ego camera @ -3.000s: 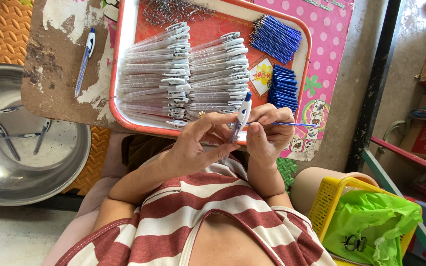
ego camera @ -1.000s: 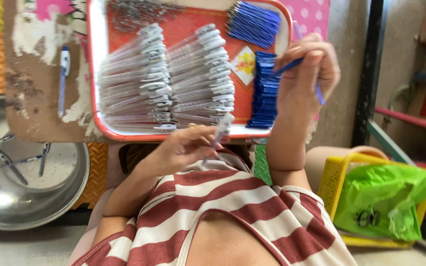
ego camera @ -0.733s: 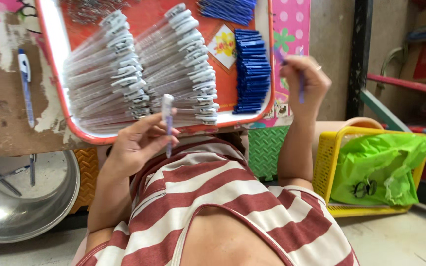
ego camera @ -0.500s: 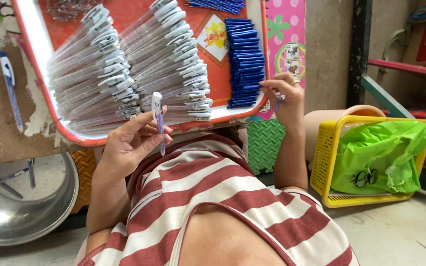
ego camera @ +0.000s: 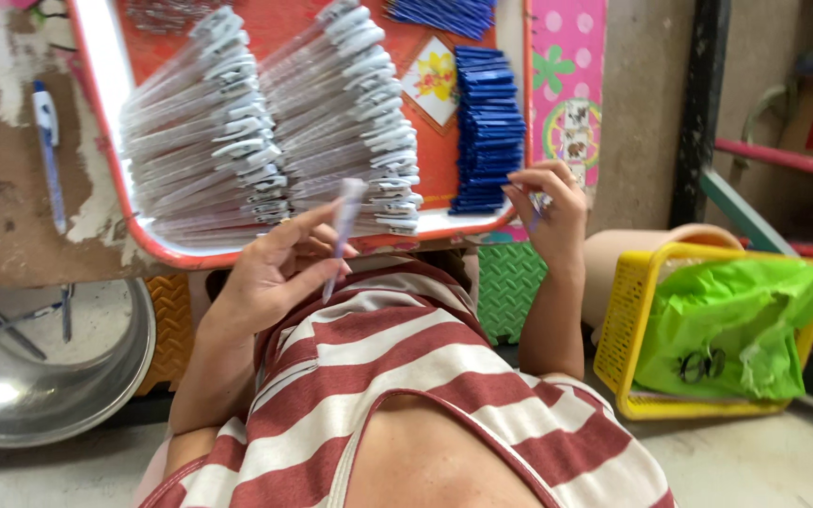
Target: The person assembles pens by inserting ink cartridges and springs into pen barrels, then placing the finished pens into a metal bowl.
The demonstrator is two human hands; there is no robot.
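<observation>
My left hand (ego camera: 279, 268) holds a clear pen barrel (ego camera: 342, 226) upright just below the near rim of a red tray (ego camera: 105, 141). My right hand (ego camera: 546, 209) hovers at the tray's right corner beside a stack of blue pen parts (ego camera: 486, 127), pinching a small blue piece between its fingertips. Two fanned piles of clear and white pens (ego camera: 265, 122) fill the tray's middle. More blue parts (ego camera: 444, 14) lie at the tray's far edge.
A blue-and-white pen (ego camera: 49, 141) lies on the worn board left of the tray. A metal basin (ego camera: 39, 376) with a few loose pieces sits at lower left. A yellow basket (ego camera: 632, 329) with a green bag (ego camera: 736, 325) stands at right.
The view has swung right and closer. My hands have come apart: the left now holds the pen barrel alone, and the right has gone to the blue stack at the tray's corner.
</observation>
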